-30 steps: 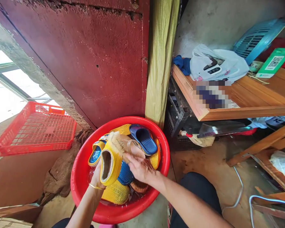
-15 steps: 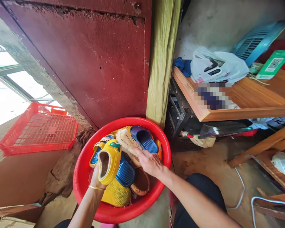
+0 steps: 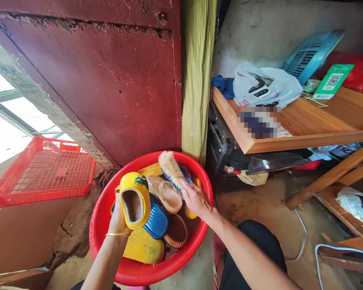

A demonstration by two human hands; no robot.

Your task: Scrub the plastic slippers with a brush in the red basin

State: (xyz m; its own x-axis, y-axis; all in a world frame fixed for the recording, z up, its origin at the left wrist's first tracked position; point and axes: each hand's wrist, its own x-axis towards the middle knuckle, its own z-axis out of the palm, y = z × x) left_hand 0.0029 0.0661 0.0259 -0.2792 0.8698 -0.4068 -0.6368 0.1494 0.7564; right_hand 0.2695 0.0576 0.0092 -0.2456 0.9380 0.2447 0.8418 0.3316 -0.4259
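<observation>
My left hand (image 3: 118, 219) is closed around a yellow clog (image 3: 133, 201) with a fleecy lining and a green dinosaur charm, its opening turned toward me. My right hand (image 3: 197, 198) grips a scrubbing brush (image 3: 171, 166), pale bristles facing up and left, a short way right of the clog. Both are over a red basin (image 3: 94, 241) full of footwear and some water. In it lie a blue slipper (image 3: 157, 219), a beige shoe (image 3: 166, 193), a brown shoe (image 3: 177, 230) and a yellow sole (image 3: 143, 245).
Left of the basin is a red plastic crate (image 3: 45, 173) beside a brown cloth (image 3: 74, 225). A maroon metal door (image 3: 115, 88) rises behind. To the right, a wooden tray table (image 3: 308, 139) holds a white plastic bag (image 3: 266, 86) and a blue fan (image 3: 311, 54).
The brush has moved away from the clog, up and right, and tilted more upright, uncovering the beige shoe. The clog has turned slightly and its opening faces me more. The view has shifted right.
</observation>
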